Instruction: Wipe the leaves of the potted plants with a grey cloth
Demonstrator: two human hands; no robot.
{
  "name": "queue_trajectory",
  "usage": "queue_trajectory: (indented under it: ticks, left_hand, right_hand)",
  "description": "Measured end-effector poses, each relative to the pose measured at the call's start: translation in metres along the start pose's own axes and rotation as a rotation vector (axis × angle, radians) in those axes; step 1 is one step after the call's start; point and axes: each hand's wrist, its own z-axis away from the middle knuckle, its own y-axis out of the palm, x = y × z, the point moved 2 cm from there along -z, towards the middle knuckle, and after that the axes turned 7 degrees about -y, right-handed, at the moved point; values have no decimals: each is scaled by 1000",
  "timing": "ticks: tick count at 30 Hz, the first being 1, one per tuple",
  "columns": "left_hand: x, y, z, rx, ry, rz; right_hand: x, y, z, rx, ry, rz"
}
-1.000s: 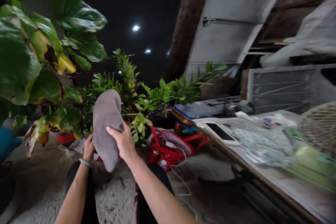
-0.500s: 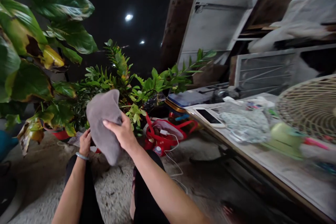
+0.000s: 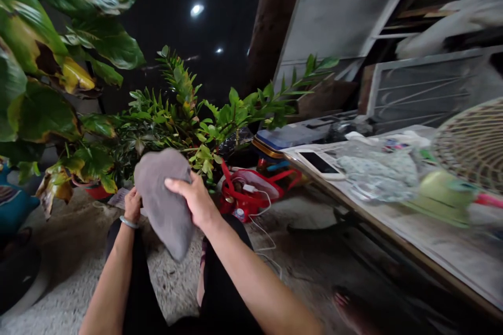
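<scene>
My right hand [image 3: 196,200] grips a soft grey piece of plush fabric [image 3: 163,199], its thumb lying across the front and its fingers hidden behind. The fabric hangs over my lap, rounded at the top and narrowing to a blunt point below. Close to its left edge, my left hand [image 3: 132,205] is closed, a pale bangle on its wrist. What its fingers hold cannot be made out. Beside that hand, a printed paper [image 3: 118,198] shows in part; whether the hand touches it is unclear.
Potted plants [image 3: 231,115] stand ahead and at left. A red bag [image 3: 251,196] holding a white charger and cable sits on the floor by my knee. On the table [image 3: 377,225] at right are a phone [image 3: 320,163], a plastic bag [image 3: 377,170], a green hat-like item [image 3: 444,196] and a round fan [image 3: 475,141].
The grey fabric has come down slightly and turned, showing a flatter, more pointed shape. My right hand still grips it. The whole view has shifted a little.
</scene>
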Motion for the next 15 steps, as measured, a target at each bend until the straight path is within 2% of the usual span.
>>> queue_trajectory:
  ticks: [1, 2, 4, 6, 8, 9, 11, 13, 15]
  left_hand:
    - [0, 2, 3, 6, -1, 3]
    - [0, 4, 7, 12, 1, 7]
    - [0, 6, 12, 25, 14, 1]
    - [0, 5, 16, 21, 31, -31]
    - [2, 2, 16, 2, 35, -68]
    - [3, 0, 16, -12, 32, -78]
    - [5, -2, 14, -40, 27, -89]
    - [8, 0, 14, -42, 12, -91]
    - [13, 7, 16, 17, -54, -86]
  right_hand:
    - [5, 2, -15, -46, -78, -1]
    - [2, 3, -27, -89, -90, -23]
    - [-23, 3, -39, -138, 60, -95]
    - [-57, -2, -26, -133, 303, -126]
    - [-81, -18, 5, -114, 380, -99]
    - [-86, -29, 25, -100, 423, -91]
    - [-81, -62, 62, -116, 467, -75]
    - [-60, -103, 88, -159, 429, -99]
    - [-34, -149, 103, -265, 354, -110]
